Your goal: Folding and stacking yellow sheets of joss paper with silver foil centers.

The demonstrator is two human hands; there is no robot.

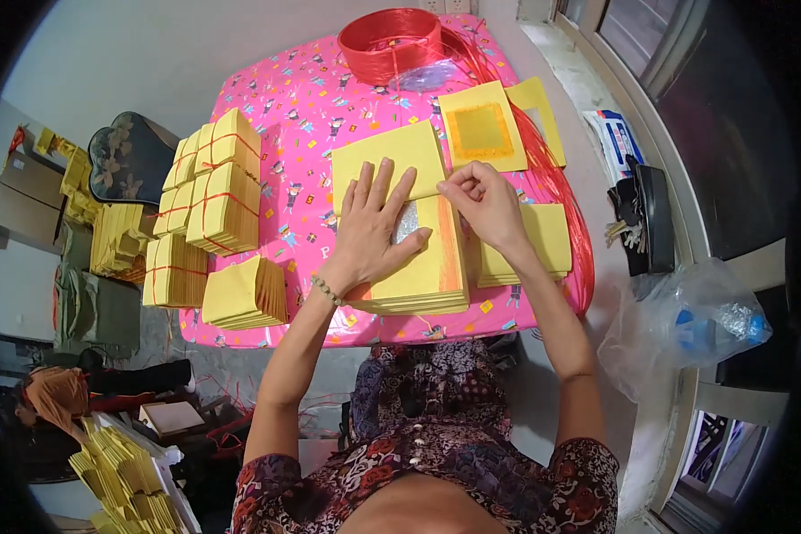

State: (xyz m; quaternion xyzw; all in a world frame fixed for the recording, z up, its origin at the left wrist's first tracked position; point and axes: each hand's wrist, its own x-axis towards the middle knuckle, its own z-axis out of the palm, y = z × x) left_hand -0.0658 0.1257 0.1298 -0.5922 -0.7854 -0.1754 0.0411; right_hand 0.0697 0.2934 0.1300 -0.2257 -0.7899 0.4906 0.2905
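Observation:
In front of me lies a thick stack of yellow paper [414,298], its top sheet marked with a silver patch and an orange band. The far part of that top sheet makes a plain yellow flap [387,156] with a crease across it. My left hand [374,231] presses flat on the sheet, fingers spread, partly covering the silver patch. At the right end of the crease, my right hand [489,209] has its thumb and forefinger pinched on the paper's edge. Under my right forearm sits a folded yellow stack [543,240].
Tied yellow paper bundles [227,209] stand at the table's left, beside a loose folded pile [240,294]. A red coil of cord [390,49] sits at the back, its strands trailing down the right. Yellow sheets with an orange square [481,129] lie far right. A plastic bag [685,329] hangs right.

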